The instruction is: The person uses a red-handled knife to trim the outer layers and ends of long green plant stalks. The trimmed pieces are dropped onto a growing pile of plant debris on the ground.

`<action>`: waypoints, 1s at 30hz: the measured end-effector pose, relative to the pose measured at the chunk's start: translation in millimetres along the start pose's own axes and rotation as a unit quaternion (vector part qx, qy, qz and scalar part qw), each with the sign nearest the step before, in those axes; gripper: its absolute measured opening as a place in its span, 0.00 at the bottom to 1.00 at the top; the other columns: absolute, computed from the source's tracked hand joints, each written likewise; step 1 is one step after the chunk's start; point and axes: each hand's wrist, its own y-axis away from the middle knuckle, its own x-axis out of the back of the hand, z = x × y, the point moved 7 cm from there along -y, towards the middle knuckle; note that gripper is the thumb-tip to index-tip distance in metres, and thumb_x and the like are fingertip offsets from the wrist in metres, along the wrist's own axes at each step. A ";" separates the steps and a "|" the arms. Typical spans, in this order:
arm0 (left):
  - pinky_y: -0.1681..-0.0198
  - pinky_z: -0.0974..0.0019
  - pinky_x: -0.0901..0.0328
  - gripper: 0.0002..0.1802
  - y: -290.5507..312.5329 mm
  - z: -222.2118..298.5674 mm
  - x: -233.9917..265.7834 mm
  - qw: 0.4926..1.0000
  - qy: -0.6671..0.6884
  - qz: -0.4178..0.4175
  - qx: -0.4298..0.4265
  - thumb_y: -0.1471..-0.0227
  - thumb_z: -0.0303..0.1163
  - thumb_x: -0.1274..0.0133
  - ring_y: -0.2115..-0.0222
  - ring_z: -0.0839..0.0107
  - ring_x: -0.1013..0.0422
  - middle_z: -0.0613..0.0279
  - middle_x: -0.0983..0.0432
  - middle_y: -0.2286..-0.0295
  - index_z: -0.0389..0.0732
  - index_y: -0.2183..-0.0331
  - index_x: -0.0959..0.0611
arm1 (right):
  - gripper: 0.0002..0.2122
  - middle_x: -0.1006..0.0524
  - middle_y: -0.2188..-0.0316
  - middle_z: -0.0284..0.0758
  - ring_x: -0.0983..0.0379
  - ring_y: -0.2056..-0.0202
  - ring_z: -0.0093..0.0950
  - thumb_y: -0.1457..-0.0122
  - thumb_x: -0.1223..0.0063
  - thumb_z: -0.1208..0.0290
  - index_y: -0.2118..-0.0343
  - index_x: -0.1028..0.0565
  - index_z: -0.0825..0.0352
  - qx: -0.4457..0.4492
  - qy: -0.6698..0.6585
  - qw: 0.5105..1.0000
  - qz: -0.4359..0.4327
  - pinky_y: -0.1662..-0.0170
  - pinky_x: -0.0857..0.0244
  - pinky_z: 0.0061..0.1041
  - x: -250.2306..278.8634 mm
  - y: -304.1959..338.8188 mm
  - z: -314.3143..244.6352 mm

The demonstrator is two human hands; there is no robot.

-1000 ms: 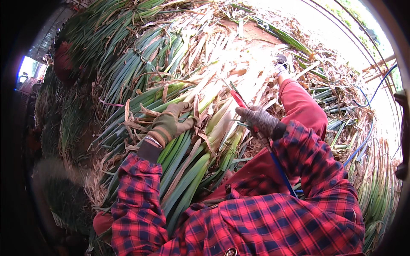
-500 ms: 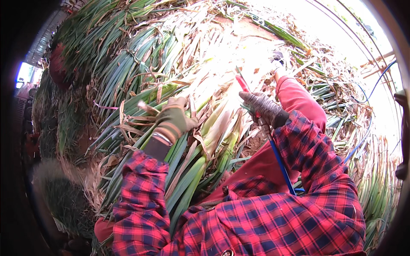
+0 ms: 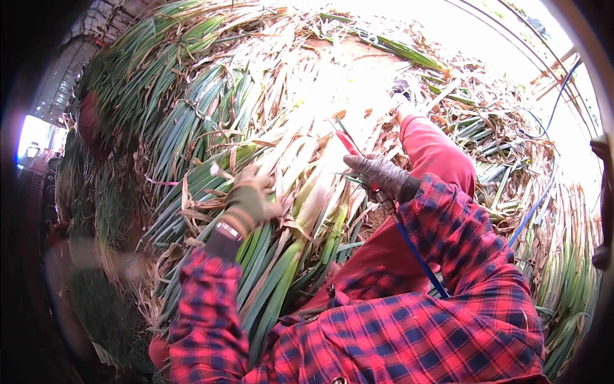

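Note:
My left hand [image 3: 248, 203], in a green-brown striped glove, rests over a heap of long green onions [image 3: 262, 256], thumb apart from the other fingers. A pale stalk end [image 3: 220, 171] shows beside its fingers; whether the hand touches it I cannot tell. My right hand [image 3: 377, 171], in a grey glove, is closed around a red air blow gun [image 3: 346, 141] whose thin tip points up and left over the stalks. A blue hose [image 3: 419, 253] runs from the gun down to my waist. Pale onion stalks [image 3: 313, 201] with dry brown leaves lie between my hands.
More onions [image 3: 211, 102] are piled at the far left, with a pink tie [image 3: 160, 182] among them. Dry leaves and onions [image 3: 495, 147] lie at the right, where another blue hose [image 3: 537, 201] trails. A blurred dark green bunch [image 3: 102, 307] is at lower left. My red-clad leg [image 3: 438, 150] stretches forward.
My left hand has shifted slightly left and down. The blow gun and right hand sit slightly further left in view, partly because the view itself has shifted. The blur at lower left has changed shape.

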 end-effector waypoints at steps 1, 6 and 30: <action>0.41 0.58 0.45 0.34 11.1 -11.5 -0.2 0.999 0.028 -0.014 0.012 0.75 0.46 0.35 0.45 0.49 0.44 0.44 0.41 0.47 0.40 0.60 0.16 | 0.24 0.33 0.86 0.29 0.41 0.92 0.20 0.49 0.41 0.46 0.71 0.29 0.67 -0.010 -0.005 1.000 0.000 0.90 0.45 0.20 -1.1 7.5 -4.1; 0.40 0.56 0.50 0.34 24.4 -8.9 4.7 0.999 -0.014 -0.023 0.021 0.75 0.50 0.37 0.44 0.46 0.47 0.42 0.42 0.46 0.40 0.63 0.15 | 0.24 0.35 0.90 0.28 0.42 0.94 0.19 0.47 0.46 0.43 0.73 0.28 0.65 -0.039 0.065 0.997 -0.016 0.93 0.48 0.19 -6.2 -8.7 -5.8; 0.44 0.60 0.42 0.39 13.6 -25.2 -0.9 0.984 0.157 -0.057 0.055 0.70 0.47 0.34 0.44 0.50 0.44 0.37 0.45 0.45 0.29 0.58 0.20 | 0.21 0.35 0.90 0.26 0.43 0.92 0.19 0.49 0.45 0.42 0.79 0.32 0.58 -0.053 -0.063 0.996 0.015 0.90 0.46 0.23 22.1 -95.1 -25.8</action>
